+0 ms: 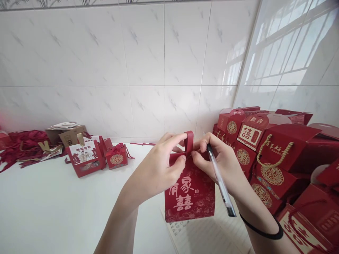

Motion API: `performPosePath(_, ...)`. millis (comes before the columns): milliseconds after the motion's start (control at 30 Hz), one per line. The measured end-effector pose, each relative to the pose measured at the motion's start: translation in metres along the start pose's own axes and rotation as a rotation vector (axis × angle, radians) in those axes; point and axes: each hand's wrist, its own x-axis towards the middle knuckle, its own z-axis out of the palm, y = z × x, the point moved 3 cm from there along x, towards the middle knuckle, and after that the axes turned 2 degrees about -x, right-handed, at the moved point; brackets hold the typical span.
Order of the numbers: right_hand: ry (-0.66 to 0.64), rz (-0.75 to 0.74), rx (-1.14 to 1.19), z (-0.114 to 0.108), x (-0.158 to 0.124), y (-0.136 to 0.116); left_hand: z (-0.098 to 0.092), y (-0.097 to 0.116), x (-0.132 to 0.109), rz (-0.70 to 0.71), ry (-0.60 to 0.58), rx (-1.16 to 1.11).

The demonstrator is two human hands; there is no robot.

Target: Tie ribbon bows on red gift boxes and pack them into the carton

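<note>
A red gift box [190, 201] with pale characters stands upright in front of me, over an open notebook [185, 240]. My left hand [161, 165] pinches its top edge from the left, beside the red strap [189, 141] that loops up between the hands. On the right, my right hand [218, 158] has thumb and fingertips closed on the same top edge. A clear pen [221, 181] with a black cap end rests across the right hand, slanting down over the palm. The exact spot where the fingertips meet is partly hidden.
Stacked red boxes [280, 148] fill the right side. At the left are a windowed red box [86, 160], a small red box [116, 158], a brown carton [71, 135] and tangled red ribbons [29, 144] on the white table [53, 211]. A tiled wall is behind.
</note>
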Motion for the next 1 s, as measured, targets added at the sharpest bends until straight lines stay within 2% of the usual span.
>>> performPosePath(300,-0.082,0.027,0.030,-0.009,-0.001,0.003,0.002,0.004,-0.001,0.040,-0.019,0.084)
performPosePath(467,-0.108,-0.033,0.031,-0.013,-0.001,0.000,0.003,0.006,-0.001,0.055,-0.058,0.142)
performPosePath(633,-0.123,-0.050,0.040,-0.015,0.001,-0.004,0.005,0.008,0.000,0.036,-0.074,0.056)
performPosePath(1000,-0.119,-0.074,-0.035,-0.016,-0.001,-0.004,0.003,0.009,0.000,0.022,-0.028,-0.021)
